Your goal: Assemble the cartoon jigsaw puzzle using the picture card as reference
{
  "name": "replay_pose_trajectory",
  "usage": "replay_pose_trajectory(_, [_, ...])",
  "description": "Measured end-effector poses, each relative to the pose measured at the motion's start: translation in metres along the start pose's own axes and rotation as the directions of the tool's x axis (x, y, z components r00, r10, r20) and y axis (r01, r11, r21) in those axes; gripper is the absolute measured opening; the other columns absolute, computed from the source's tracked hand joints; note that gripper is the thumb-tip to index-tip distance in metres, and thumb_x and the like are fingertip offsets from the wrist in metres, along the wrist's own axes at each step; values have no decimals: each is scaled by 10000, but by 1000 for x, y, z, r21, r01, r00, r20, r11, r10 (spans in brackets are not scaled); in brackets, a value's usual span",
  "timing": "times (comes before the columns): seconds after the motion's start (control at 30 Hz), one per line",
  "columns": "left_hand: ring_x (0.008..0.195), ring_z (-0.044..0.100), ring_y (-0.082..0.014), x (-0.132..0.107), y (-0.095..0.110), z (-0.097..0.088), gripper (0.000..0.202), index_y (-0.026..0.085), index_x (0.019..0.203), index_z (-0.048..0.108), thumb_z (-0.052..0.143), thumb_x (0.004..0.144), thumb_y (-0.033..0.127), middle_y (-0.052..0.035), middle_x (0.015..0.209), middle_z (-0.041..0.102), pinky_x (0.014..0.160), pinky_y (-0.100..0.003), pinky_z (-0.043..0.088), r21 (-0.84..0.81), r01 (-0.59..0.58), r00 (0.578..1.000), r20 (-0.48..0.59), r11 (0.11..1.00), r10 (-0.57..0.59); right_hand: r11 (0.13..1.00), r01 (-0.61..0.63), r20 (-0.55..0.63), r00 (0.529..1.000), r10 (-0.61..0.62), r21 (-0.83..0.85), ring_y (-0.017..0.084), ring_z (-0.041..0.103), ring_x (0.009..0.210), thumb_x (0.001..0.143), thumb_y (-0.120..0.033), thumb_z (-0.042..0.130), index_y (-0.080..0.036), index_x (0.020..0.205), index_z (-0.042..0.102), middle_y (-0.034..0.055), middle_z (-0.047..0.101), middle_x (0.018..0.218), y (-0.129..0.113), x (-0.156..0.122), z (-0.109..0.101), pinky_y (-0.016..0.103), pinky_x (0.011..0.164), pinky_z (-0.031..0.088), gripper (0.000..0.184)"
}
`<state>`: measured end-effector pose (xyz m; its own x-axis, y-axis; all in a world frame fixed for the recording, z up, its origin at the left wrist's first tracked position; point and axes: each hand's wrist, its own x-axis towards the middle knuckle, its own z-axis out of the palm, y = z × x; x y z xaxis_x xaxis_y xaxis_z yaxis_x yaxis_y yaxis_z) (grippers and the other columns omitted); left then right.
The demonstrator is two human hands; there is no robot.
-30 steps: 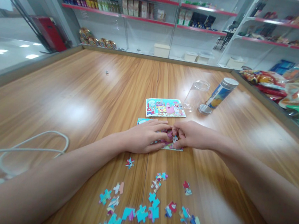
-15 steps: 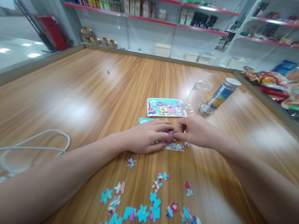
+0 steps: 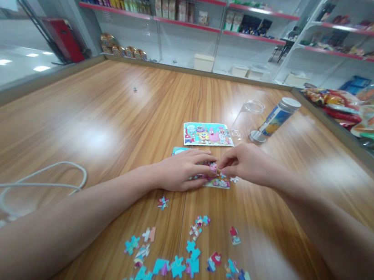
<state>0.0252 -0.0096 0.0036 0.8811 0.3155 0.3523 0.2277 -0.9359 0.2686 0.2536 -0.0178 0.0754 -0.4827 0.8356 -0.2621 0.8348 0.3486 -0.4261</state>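
My left hand (image 3: 188, 171) lies with its fingers stretched out over a partly joined jigsaw puzzle (image 3: 220, 183), covering much of it. At the puzzle's right side my right hand (image 3: 248, 163) is closed in a pinch on a small jigsaw piece, mostly hidden by the fingertips. One pale loose piece (image 3: 234, 179) rests beside the joined part, below the right hand. Just beyond both hands lies a cartoon picture card (image 3: 208, 135). Several loose jigsaw pieces (image 3: 177, 266) are spread on the table nearer to me, many of them light blue.
Behind the right hand stand a clear jar (image 3: 247, 118) and a blue canister (image 3: 279, 117), with a metal lid (image 3: 258, 136) by its base. A white cable (image 3: 46, 183) loops at left. Packaged goods (image 3: 343, 105) line the right edge of the wooden table (image 3: 141, 120).
My right hand's fingers have shifted slightly at the puzzle's right side, and more of the joined pieces show beneath them. My left hand stays in place on the puzzle.
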Motion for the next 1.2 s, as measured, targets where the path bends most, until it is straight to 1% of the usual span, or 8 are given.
replay_pose_trajectory(0.1, [1316,534,-289,0,0,0,314,210,1264,642,522,983,284,-146,1442,541,1093,-487,473,6,-7,1000,1,1000,7,998,-11,25,1000,10,62,164,665,707,742,-167,674,-193,865,804,9,751,749,2,2,4,244,616,439,181])
replay_pose_trajectory(0.27, [1312,537,-291,0,-1,1,315,206,1262,640,523,980,285,-147,1449,538,1092,-486,474,14,-19,1000,-17,1000,19,999,45,-25,999,-45,9,150,655,703,713,-117,659,-179,809,772,1,744,745,6,5,12,231,593,410,160])
replay_pose_trajectory(0.53, [1311,535,-291,1,-1,1,331,200,1280,629,508,988,298,-144,1448,538,1093,-477,469,26,-10,1000,10,1000,10,968,231,11,973,-231,-96,122,626,673,764,-22,554,-176,764,764,2,739,734,1,1,9,228,649,398,260])
replay_pose_trajectory(0.73, [1315,526,-288,0,0,-1,308,177,1233,641,492,997,307,-141,1462,525,1104,-467,460,22,-20,1000,6,1000,19,944,297,-60,949,-308,-143,115,595,635,784,-20,570,-186,786,777,19,740,742,-1,1,13,225,627,380,266])
replay_pose_trajectory(0.83, [1305,531,-288,0,0,0,315,174,1245,634,495,996,306,-151,1437,542,1095,-465,465,22,-15,1000,9,1000,15,932,332,-56,938,-342,-144,116,596,644,766,6,567,-181,764,762,23,737,749,0,2,14,225,628,378,270])
replay_pose_trajectory(0.97, [1279,543,-283,0,-2,1,289,194,1221,642,519,984,302,-142,1411,558,1082,-468,472,15,-19,1000,-1,1000,19,929,343,-60,934,-353,-138,126,615,692,760,25,554,-161,736,716,24,727,763,1,4,18,230,648,384,248])
replay_pose_trajectory(1.13, [1245,563,-286,1,-2,1,243,191,1153,670,537,968,278,-148,1328,598,1052,-470,490,-4,-23,1000,-20,1000,23,916,346,-107,922,-372,-201,151,618,784,779,4,563,-143,850,704,62,717,877,6,9,24,245,688,394,215])
replay_pose_trajectory(1.2, [1252,563,-287,1,-1,1,244,189,1155,671,542,965,271,-149,1339,593,1055,-472,490,-9,-24,999,-21,1000,24,914,351,-104,920,-377,-205,151,605,782,785,-16,570,-147,853,688,58,710,884,9,11,25,247,684,389,188])
